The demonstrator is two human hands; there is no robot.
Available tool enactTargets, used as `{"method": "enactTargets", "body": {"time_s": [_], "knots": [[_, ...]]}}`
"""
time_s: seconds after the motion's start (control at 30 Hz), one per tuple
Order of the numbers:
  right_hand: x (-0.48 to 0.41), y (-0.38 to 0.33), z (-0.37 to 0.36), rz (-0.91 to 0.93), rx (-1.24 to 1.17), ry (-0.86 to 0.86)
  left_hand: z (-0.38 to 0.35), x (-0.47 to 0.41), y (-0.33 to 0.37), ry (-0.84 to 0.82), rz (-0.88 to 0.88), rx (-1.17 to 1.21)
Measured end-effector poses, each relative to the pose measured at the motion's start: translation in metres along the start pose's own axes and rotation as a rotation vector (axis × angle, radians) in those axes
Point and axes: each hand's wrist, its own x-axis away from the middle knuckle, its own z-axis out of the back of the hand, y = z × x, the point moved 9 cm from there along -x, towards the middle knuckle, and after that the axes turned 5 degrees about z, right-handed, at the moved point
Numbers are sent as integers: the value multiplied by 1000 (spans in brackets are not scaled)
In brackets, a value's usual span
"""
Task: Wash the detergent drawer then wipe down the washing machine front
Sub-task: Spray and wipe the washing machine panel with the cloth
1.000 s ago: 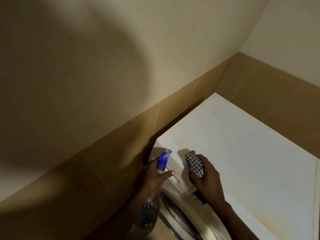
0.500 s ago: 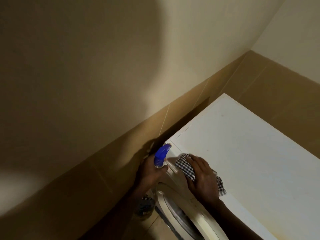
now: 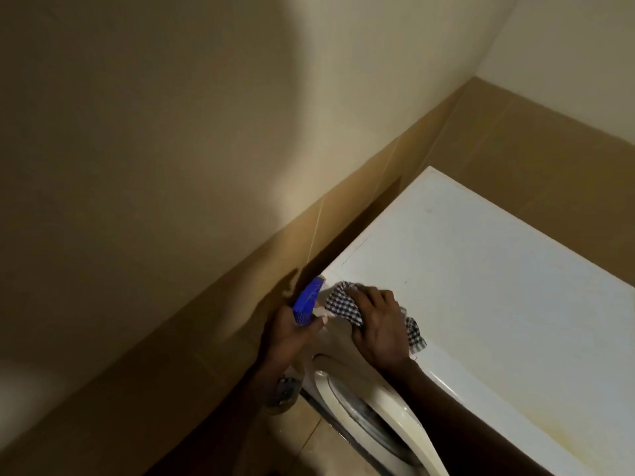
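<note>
The white washing machine [image 3: 481, 286] shows its top and round door [image 3: 395, 407]; a checked cloth [image 3: 338, 300] lies crumpled over its front-left top corner. A blue-headed spray bottle [image 3: 305, 302] is just beside that corner.

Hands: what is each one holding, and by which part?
The left hand grips the spray bottle by its neck, below the blue head. The right hand presses on the middle of the checked cloth.
</note>
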Motion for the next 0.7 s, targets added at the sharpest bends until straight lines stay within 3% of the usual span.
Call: {"method": "enactTargets", "body": {"time_s": [0.1,0.23,0.3,0.5,0.7], "knots": [[33,24,26,-87,-178,107,-11,5,-1,-65,-5,-51],[94,94,75,-661,-735,540,-30,16,8,-106,-42,-138],[130,126,90,-846,-770,682,-40,24,10,-95,-63,-198],[185,144,131,-925,-816,806,-50,44,18,-41,-164,-359],[240,132,132,-1067,-777,902,-86,47,22,-193,-240,-422]]}}
